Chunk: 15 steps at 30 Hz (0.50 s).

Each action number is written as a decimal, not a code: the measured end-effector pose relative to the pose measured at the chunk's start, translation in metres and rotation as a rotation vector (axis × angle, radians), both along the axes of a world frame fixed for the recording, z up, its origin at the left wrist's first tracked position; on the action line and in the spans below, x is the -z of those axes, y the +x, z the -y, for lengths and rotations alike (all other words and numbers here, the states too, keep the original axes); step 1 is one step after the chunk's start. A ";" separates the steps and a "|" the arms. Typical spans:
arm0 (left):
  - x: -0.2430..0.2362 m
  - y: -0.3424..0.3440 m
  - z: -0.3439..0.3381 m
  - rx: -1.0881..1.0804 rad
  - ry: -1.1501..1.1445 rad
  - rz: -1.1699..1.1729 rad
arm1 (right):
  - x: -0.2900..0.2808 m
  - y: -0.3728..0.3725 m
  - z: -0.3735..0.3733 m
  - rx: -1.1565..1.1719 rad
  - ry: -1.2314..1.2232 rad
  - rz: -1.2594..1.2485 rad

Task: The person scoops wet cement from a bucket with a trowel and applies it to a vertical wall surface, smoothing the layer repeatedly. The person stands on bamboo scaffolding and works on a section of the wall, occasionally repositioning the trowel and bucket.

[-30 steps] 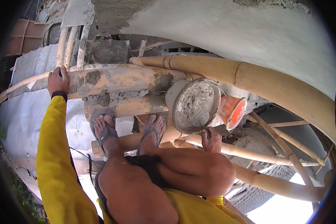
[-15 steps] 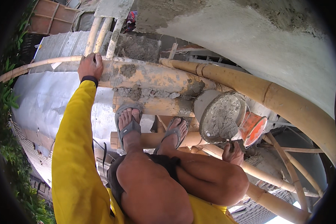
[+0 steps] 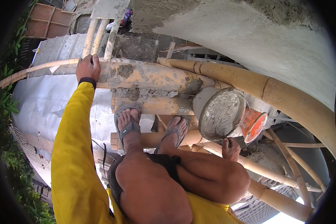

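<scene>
My left hand (image 3: 88, 69) is closed round a thin bamboo pole (image 3: 37, 66) where it meets the mortar-smeared planks (image 3: 145, 74). My right hand (image 3: 231, 149) is closed just under the near rim of a round bucket (image 3: 204, 127); what its fingers hold is hidden. Wet grey mortar (image 3: 223, 114) lies inside the bucket, with some of the inner wall bare. Beside it stands an orange-red container (image 3: 254, 126) with a pale rim. My feet, in grey flip-flops (image 3: 130, 127), rest on bamboo and planks in front of my bent knees.
A thick bamboo pole (image 3: 272, 89) slants along the grey plastered wall (image 3: 250, 44) at right. Metal sheets (image 3: 56, 100) spread at left, edged by green plants (image 3: 11, 149). Bamboo braces (image 3: 295, 168) cross below at right. Three upright poles support a board (image 3: 110, 9) at the far side.
My right hand has shifted slightly up and left toward the bucket's rim. More of the bucket's inner wall shows now. My left hand keeps its hold; the view has shifted slightly.
</scene>
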<state>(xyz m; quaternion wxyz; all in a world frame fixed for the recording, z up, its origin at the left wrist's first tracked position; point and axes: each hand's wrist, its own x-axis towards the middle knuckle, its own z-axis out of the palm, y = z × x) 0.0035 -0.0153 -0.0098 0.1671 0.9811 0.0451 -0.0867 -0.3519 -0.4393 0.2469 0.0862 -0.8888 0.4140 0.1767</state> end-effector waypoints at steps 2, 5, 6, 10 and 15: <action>0.000 -0.001 0.000 -0.001 -0.006 0.021 | 0.004 0.000 0.000 0.003 0.019 0.013; 0.001 0.000 0.000 -0.009 0.012 -0.024 | 0.005 -0.004 0.002 -0.083 0.054 0.005; 0.001 0.000 -0.001 0.000 0.009 -0.015 | 0.004 -0.006 0.002 -0.003 0.070 -0.008; 0.003 0.000 -0.002 0.000 0.019 -0.017 | -0.005 -0.011 0.004 0.001 -0.004 0.042; 0.004 0.001 -0.002 0.028 0.025 -0.049 | -0.016 -0.001 -0.001 0.021 -0.206 0.073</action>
